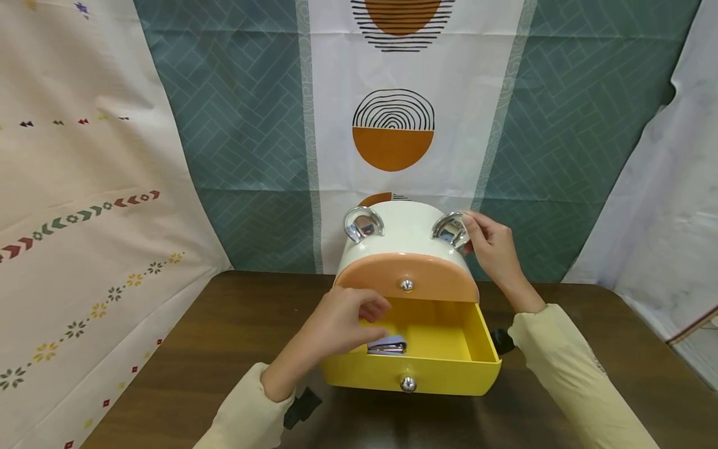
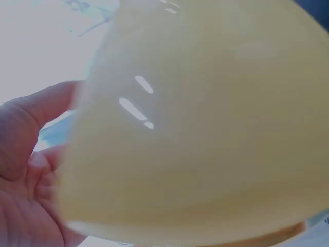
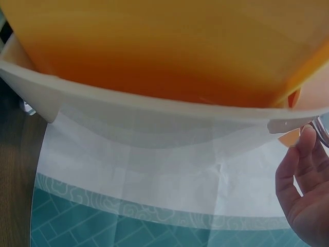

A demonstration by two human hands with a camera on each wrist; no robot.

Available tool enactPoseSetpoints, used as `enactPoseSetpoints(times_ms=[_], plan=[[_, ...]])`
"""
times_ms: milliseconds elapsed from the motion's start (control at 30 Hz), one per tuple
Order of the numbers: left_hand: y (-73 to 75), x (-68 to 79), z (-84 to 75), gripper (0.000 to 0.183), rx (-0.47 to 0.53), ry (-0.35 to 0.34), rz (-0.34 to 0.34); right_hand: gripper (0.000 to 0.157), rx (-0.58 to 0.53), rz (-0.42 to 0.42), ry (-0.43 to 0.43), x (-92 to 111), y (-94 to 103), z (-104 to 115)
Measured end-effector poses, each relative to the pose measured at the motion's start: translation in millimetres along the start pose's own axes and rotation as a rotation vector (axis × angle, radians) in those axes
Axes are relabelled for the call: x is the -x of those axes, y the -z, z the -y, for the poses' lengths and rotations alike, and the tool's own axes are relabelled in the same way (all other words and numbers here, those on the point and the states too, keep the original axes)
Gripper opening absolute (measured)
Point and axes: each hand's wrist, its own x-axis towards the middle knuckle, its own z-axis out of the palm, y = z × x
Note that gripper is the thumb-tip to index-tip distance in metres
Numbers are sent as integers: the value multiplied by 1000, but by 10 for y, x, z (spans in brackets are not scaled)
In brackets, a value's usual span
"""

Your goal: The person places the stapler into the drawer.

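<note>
A small white cabinet (image 1: 409, 231) with two silver ears stands on the table, its peach upper drawer (image 1: 364, 274) closed. The yellow lower drawer (image 1: 359, 377) is pulled out. Inside it at the left lies a lavender stapler (image 1: 389, 343). My left hand (image 1: 342, 318) hovers over the drawer's left side beside the stapler, fingers bent and thumb apart; the drawer front (image 2: 205, 128) partly covers it in the left wrist view. With thumb and fingertips my right hand (image 1: 493, 246) pinches the right silver ear (image 1: 451, 229); the right wrist view shows that hand (image 3: 308, 190) at the ear's edge.
The dark wooden table (image 1: 224, 349) carries the cabinet near its back edge. A patterned cloth (image 1: 241, 125) hangs close behind. Another cloth (image 1: 84, 218) hangs at the left and a pale one (image 1: 673, 218) at the right. Round silver knobs (image 1: 408, 383) stick out from the drawer fronts.
</note>
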Motion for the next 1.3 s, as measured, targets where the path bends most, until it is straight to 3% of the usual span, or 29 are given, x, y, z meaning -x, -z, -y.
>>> enactPoseSetpoints(times_ms=[133,233,433,700,800,933,1033,1200,1300], plan=[[45,181,-116,20,111,29,-116,24,3,1,7,-4,-7,3],[42,321,-189,17,191,34,-166,24,4,-3,5,-5,-10,4],[-72,547,-290,13,274,-33,-230,23,0,-10,7,-3,-8,4],[-286,718,-310,8,187,-53,-287,23,0,-9,9,-7,-12,13],[-378,742,-293,8,108,-78,-313,23,0,-8,9,-6,-7,16],[-510,731,-246,9,-26,-116,-336,24,-2,-6,8,-5,6,16],[-598,701,-217,12,-137,-119,-308,24,-2,-7,6,-3,11,16],[-710,638,-209,17,-302,-90,-296,24,-3,-6,3,-2,9,13],[-754,615,-220,19,-346,-61,-302,24,1,-1,2,1,6,9]])
